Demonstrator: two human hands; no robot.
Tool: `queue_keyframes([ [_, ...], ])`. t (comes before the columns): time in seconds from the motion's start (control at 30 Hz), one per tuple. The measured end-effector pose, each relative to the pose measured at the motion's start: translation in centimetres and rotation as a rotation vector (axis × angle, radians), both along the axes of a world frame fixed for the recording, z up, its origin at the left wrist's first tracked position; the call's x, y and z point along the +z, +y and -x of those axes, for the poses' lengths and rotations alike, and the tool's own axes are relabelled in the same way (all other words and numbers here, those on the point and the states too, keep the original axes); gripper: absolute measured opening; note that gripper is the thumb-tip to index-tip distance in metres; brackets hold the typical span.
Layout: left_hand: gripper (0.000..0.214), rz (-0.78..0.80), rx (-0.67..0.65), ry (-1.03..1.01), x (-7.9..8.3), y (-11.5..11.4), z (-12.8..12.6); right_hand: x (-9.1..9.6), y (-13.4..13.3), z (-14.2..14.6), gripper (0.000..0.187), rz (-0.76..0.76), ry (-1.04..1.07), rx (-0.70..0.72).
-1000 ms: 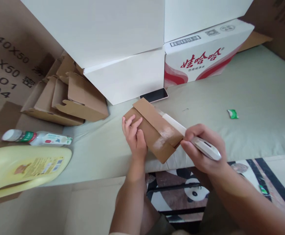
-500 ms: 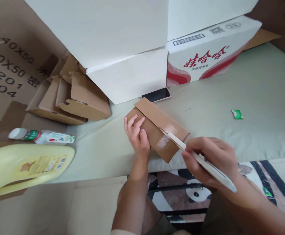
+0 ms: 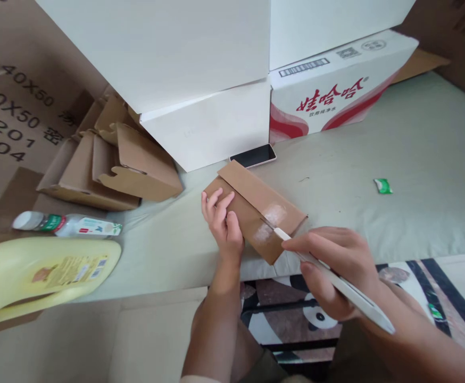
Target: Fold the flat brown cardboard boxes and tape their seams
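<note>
A small brown cardboard box (image 3: 246, 215) lies slanted in front of me on a pale green sheet. My left hand (image 3: 223, 221) grips it at its left end, fingers and thumb spread on its upper face. Glossy clear tape (image 3: 274, 214) spans the seam near the right end of the box. Closed around a white utility knife (image 3: 346, 290), my right hand (image 3: 336, 268) points the thin blade at the taped seam. The blade tip meets the seam at the tape's left side; how deep it goes I cannot tell.
Behind the box lie a phone (image 3: 254, 156) and large white cartons (image 3: 208, 122). Open cardboard boxes (image 3: 136, 159), a drink bottle (image 3: 68, 224) and a yellow jug (image 3: 49, 271) are on the left. A green wrapper (image 3: 383, 185) lies on the right.
My right hand and the utility knife have shifted slightly down and toward me, with the blade tip moving a little along the seam. My left hand stays on the box.
</note>
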State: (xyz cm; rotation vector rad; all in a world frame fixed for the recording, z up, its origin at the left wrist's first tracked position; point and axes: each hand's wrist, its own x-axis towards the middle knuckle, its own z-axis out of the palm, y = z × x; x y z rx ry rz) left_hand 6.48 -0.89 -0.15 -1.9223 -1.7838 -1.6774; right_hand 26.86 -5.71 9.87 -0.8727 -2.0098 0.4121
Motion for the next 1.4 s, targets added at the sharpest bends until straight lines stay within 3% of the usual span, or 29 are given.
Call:
queue_keyframes([
  [0.47,0.039,0.006,-0.009,0.010,0.0,0.1,0.0,-0.5,0.6,0.1,0.016,-0.054,-0.125,-0.052],
  [0.83,0.038,-0.022,-0.008,0.012,-0.1,0.0,0.0,0.6,0.2,-0.7,0.024,-0.117,-0.009,-0.013],
  [1.4,0.037,-0.033,0.012,0.014,0.0,0.0,-0.1,1.4,-1.0,-1.0,0.025,-0.105,0.017,-0.079],
])
